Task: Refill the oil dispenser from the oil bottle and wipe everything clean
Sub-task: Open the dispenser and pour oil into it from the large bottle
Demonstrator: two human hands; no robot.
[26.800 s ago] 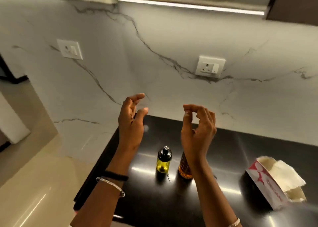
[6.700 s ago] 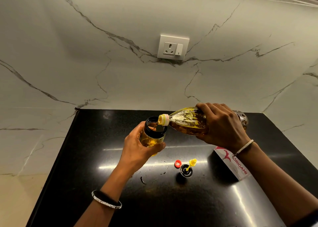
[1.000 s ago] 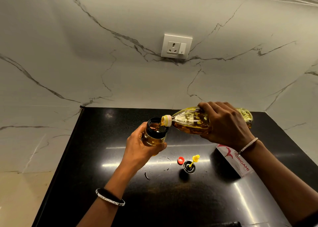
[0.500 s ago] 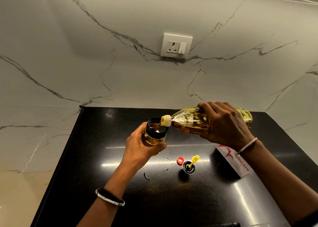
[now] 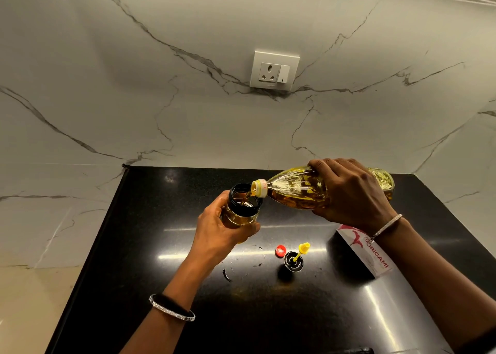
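Black and glossy, the desk (image 5: 150, 219) sits below a marbled wall with a socket (image 5: 273, 70). Above it the left hand (image 5: 217, 235) wraps around the oil dispenser (image 5: 241, 214), holding it up off the desk with its mouth uncovered. The right hand (image 5: 351, 192) grasps the oil bottle (image 5: 295, 192) around its middle. The bottle is tipped almost flat with its neck at the dispenser's rim, and a thin stream of oil runs in. The dispenser looks mostly full, so the refill seems close to done, though not finished. Lower on the desk lie the red cap (image 5: 280, 251) and, just beside it, the dispenser top (image 5: 294, 259) with its yellow spout; neither is back on. Oily ring marks (image 5: 228, 274) show near them. A tissue box (image 5: 367, 254) stands under the right wrist. Capping both containers and all the wiping look to be left
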